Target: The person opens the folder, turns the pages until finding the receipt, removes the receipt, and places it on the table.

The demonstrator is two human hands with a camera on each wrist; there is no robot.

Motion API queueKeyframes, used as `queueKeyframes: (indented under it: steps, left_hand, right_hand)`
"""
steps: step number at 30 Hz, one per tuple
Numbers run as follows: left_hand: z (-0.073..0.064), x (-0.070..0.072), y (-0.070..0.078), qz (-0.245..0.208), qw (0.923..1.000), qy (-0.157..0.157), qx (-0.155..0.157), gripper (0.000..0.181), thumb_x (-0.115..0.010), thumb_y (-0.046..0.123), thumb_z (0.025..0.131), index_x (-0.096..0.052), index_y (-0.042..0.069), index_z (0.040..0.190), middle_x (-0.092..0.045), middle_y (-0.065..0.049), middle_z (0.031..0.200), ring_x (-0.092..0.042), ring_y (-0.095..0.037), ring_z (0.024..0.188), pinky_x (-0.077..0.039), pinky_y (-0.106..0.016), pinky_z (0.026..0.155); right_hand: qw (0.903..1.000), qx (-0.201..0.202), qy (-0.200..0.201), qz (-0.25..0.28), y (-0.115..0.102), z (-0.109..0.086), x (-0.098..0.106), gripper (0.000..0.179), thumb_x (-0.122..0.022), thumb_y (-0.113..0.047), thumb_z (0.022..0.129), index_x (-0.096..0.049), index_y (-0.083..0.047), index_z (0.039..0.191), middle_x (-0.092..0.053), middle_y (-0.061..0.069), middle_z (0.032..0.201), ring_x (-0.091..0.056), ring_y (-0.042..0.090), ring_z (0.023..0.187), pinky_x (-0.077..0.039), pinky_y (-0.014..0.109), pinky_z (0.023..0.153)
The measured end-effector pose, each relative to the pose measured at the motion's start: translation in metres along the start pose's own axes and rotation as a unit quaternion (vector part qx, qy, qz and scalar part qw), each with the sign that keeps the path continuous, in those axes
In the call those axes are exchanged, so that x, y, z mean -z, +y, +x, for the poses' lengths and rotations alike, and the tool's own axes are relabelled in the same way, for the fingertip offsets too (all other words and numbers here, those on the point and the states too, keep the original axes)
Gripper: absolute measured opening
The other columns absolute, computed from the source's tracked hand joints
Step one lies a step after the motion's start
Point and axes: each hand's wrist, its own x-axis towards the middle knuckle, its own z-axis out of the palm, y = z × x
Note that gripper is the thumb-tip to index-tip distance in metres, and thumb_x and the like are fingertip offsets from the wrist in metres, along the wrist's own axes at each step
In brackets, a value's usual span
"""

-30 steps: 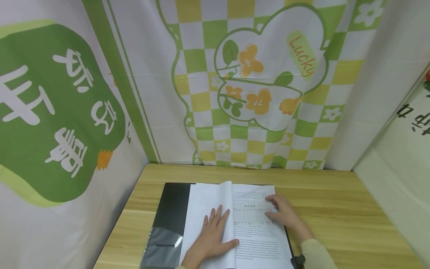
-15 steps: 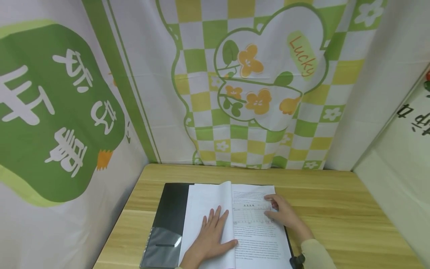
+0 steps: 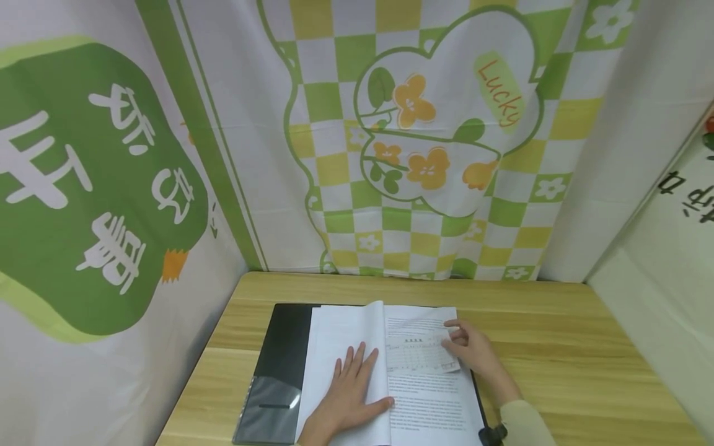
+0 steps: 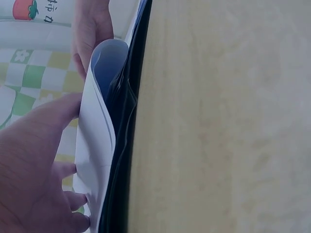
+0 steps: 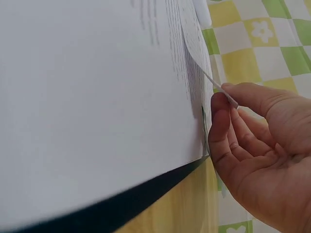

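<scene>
A black folder (image 3: 287,341) lies spread on the table, holding printed sheets. My left hand (image 3: 351,390) rests with straight, spread fingers on the turned-over white pages (image 3: 334,325), which bulge up in a curl at the fold. On the printed page (image 3: 426,406) at the right lies a small slip of paper with a printed grid (image 3: 415,356). My right hand (image 3: 476,354) pinches the slip's right end between thumb and forefinger, its other fingers curled. In the right wrist view the slip (image 5: 193,46) bends up from the page toward the fingertips.
The wooden table (image 3: 563,365) extends on both sides of the folder. A clear pocket (image 3: 276,406) is on the folder's left cover. Behind the table hangs a green and yellow checked curtain (image 3: 401,248), with printed cloth walls to the left and right.
My right thumb has moved up and in to the slip's edge, and the slip's right end now lifts off the page. My left hand has stayed nearly in place.
</scene>
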Motion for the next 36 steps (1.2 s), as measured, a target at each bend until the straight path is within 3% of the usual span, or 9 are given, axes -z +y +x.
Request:
queueKeyframes:
  steps: [8, 19, 25, 32, 36]
  left_hand:
    - [0.0, 0.002, 0.001, -0.006, 0.9999, -0.008, 0.004, 0.102, -0.063, 0.071, 0.092, -0.031, 0.01, 0.167, -0.018, -0.022, 0.174, -0.015, -0.048, 0.159, -0.016, -0.07, 0.124]
    - [0.0, 0.001, 0.0, -0.005, 1.0, -0.002, 0.0, 0.101, -0.064, 0.07, 0.092, -0.032, 0.009, 0.166, -0.02, -0.022, 0.173, -0.016, -0.049, 0.158, -0.016, -0.071, 0.123]
    - [0.001, 0.003, 0.0, -0.006, 1.0, -0.003, -0.003, 0.1, -0.063, 0.07, 0.093, -0.032, 0.009, 0.166, -0.019, -0.023, 0.173, -0.015, -0.049, 0.158, -0.016, -0.071, 0.123]
    - [0.0, 0.004, -0.003, -0.002, 1.0, -0.002, -0.005, 0.1, -0.062, 0.072, 0.093, -0.034, 0.009, 0.166, -0.021, -0.023, 0.173, -0.016, -0.05, 0.158, -0.015, -0.071, 0.123]
    - [-0.001, 0.003, -0.006, -0.009, 0.9999, -0.013, 0.003, 0.101, -0.062, 0.073, 0.092, -0.034, 0.01, 0.166, -0.02, -0.022, 0.173, -0.015, -0.049, 0.158, -0.014, -0.072, 0.123]
  right_hand:
    - [0.9997, -0.023, 0.007, 0.009, -0.008, -0.01, 0.003, 0.047, -0.074, -0.024, 0.1, -0.062, 0.004, 0.136, -0.068, 0.022, 0.127, -0.068, 0.038, 0.115, -0.058, 0.051, 0.096]
    - [0.9994, -0.026, 0.013, 0.017, -0.008, -0.016, 0.007, 0.043, -0.075, -0.024, 0.099, -0.065, 0.004, 0.13, -0.069, 0.018, 0.12, -0.07, 0.031, 0.108, -0.059, 0.048, 0.093]
    - [0.9986, -0.033, 0.016, 0.039, -0.004, -0.021, 0.013, 0.046, -0.077, -0.028, 0.099, -0.065, 0.004, 0.13, -0.067, 0.021, 0.127, -0.068, 0.037, 0.116, -0.056, 0.052, 0.099]
    - [0.9979, -0.032, 0.025, 0.051, 0.004, -0.033, 0.026, 0.043, -0.078, -0.027, 0.098, -0.067, 0.003, 0.127, -0.071, 0.018, 0.123, -0.068, 0.029, 0.113, -0.054, 0.034, 0.092]
    - [0.9977, -0.044, 0.03, 0.042, 0.012, -0.043, 0.037, 0.047, -0.078, -0.028, 0.099, -0.066, 0.004, 0.131, -0.07, 0.02, 0.125, -0.067, 0.031, 0.115, -0.053, 0.032, 0.092]
